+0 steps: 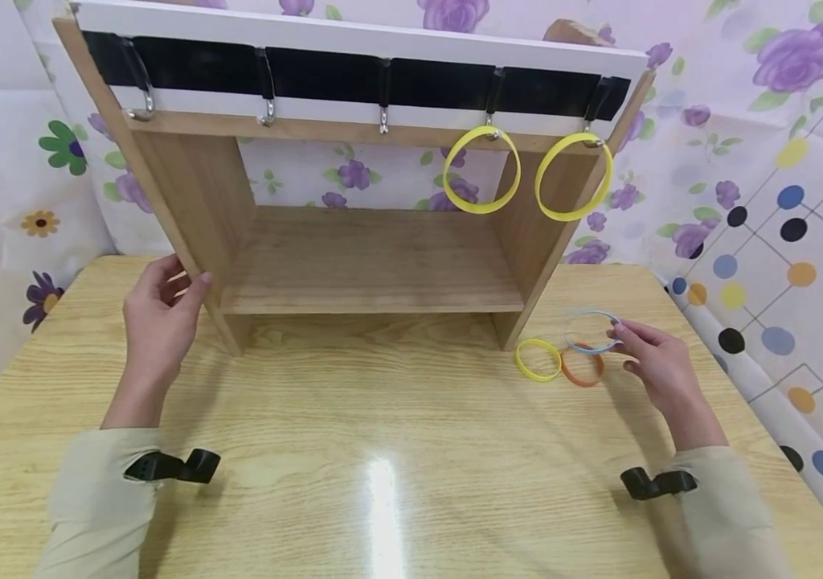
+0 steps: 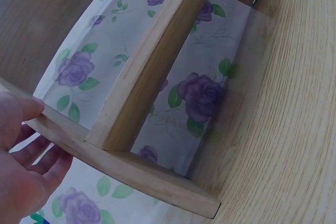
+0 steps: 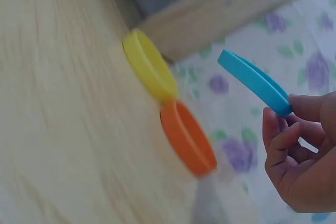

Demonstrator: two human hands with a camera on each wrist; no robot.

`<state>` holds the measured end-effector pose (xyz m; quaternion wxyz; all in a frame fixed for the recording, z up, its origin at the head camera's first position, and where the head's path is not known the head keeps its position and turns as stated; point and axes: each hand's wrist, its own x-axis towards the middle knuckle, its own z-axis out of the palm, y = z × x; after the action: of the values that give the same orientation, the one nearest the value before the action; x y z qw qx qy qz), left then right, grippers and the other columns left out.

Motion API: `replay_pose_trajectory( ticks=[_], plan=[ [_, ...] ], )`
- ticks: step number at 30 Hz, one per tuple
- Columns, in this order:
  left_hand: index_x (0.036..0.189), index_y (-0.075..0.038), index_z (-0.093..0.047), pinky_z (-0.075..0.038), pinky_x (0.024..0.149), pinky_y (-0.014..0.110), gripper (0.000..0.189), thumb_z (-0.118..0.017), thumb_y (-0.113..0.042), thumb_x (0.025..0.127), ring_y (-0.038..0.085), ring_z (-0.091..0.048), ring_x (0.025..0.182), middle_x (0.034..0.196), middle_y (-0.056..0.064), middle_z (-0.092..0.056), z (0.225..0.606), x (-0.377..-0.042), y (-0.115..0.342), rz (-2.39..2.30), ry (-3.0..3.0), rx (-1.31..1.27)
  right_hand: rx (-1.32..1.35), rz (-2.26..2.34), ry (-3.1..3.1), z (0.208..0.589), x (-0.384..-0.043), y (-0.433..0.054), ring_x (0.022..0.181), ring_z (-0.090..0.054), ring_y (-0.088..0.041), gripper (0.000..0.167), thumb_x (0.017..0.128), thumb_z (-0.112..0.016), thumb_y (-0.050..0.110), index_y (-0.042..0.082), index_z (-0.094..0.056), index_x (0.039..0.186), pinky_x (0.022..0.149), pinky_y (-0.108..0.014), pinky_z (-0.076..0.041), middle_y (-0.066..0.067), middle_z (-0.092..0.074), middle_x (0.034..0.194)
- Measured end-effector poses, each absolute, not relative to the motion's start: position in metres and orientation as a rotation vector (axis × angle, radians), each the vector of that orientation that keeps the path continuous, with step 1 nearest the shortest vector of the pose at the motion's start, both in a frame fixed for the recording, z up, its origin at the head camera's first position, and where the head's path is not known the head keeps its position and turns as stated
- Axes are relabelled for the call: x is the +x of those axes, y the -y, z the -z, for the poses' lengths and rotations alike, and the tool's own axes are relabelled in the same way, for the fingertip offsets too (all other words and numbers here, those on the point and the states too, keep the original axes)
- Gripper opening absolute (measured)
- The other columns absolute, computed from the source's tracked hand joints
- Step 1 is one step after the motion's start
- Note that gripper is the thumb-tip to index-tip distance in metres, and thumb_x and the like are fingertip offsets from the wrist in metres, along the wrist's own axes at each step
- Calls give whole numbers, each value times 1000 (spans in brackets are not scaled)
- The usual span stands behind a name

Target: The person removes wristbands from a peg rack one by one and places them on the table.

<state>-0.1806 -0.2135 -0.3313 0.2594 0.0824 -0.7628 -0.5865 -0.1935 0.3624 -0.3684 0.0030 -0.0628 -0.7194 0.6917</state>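
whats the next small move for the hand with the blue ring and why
Probably lift the blue ring toward the bare middle hook: the right hand pinches the ring clear of the table, and yellow rings fill the right-hand hooks.

The left hand (image 2: 29,179) is coming in from the left edge and gripping a wood panel (image 2: 147,177). The thumb is lying against the panel's narrow edge, and the fingers are curving along its outer side. The panel is slanting down to the lower right, its end corner standing on the table (image 2: 294,108), whose pale grain is filling the right side. A shelf (image 2: 152,61) is meeting the panel near its middle and running off toward the top. White cloth (image 2: 123,32) with purple roses and green leaves is showing on both sides of the shelf and below the hand.
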Motion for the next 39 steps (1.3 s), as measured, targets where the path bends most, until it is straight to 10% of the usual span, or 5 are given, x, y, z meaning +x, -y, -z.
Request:
replay_pose_trajectory(
  ticks=[28,39],
  plan=[
    [130,-3,-56,-48,88,21,38,-62,-10,93,9,-57,105,116,-2,-56,334,-183,215,1558,2066,221,-531,-2060,2316,404,-192,-425,70,-63,-2,5,92,-68,25,23,-71,95,55,-17,-49,12,-70,80],
    [129,-3,-57,-48,87,19,37,-62,-10,93,8,-58,103,114,-3,-57,333,-182,214,1559,2056,215,-418,-1500,2753,406,-194,-421,79,-58,-1,52,95,-62,36,-6,-57,126,66,-21,-47,17,-66,82]
  ],
)
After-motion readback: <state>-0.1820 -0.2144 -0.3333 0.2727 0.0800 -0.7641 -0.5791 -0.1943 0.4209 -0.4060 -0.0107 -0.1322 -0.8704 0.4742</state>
